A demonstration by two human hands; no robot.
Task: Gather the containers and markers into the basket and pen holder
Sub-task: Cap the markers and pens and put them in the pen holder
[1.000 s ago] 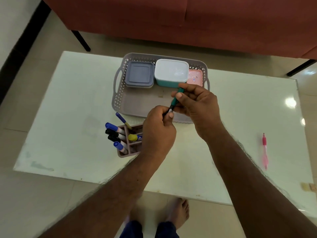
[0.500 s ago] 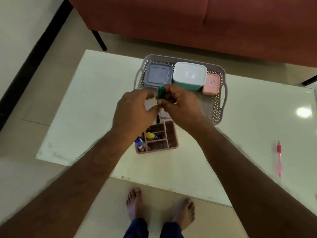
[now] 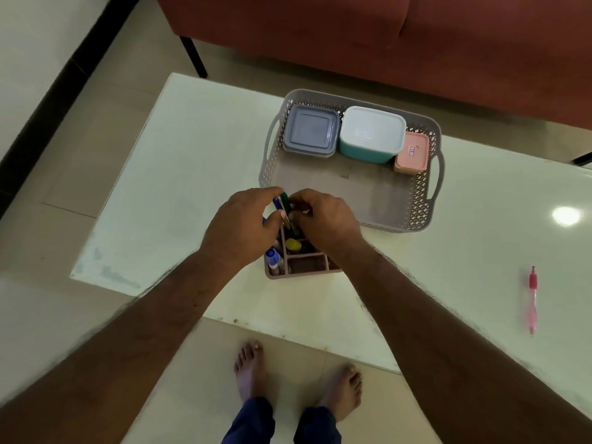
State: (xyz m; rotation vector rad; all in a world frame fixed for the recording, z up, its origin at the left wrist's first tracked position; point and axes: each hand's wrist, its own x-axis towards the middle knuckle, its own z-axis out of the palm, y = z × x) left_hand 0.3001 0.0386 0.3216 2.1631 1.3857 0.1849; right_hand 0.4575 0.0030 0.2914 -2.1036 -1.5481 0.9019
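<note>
Holding the green marker (image 3: 285,205) is easy work — it is a light, stiff, smooth-barrelled stick, so a pinch high on the barrel should steer it, and I judge it will slide down by its own weight once the tip clears the dividers. Your right hand (image 3: 323,219) has its fingers curled round that marker, which stands nearly upright over the far cells of the pen holder (image 3: 302,267). Your left hand (image 3: 243,229) is curled close against it, thumb beside the barrel; whether it pinches the green marker or the blue marker (image 3: 277,203) next to it, you cannot tell from here.

Crowding is the likely snag: a yellow-capped marker (image 3: 293,244) and a blue-capped marker (image 3: 272,256) already fill nearby cells, and the holder is light enough to tip if you push sideways.

The grey basket (image 3: 416,200) sits just beyond the holder with the grey-lidded container (image 3: 310,131), the teal container (image 3: 370,136) and the small pink container (image 3: 411,152) along its far wall. One pink pen (image 3: 531,299) lies on the table (image 3: 179,174) well off to your right — probably next.
</note>
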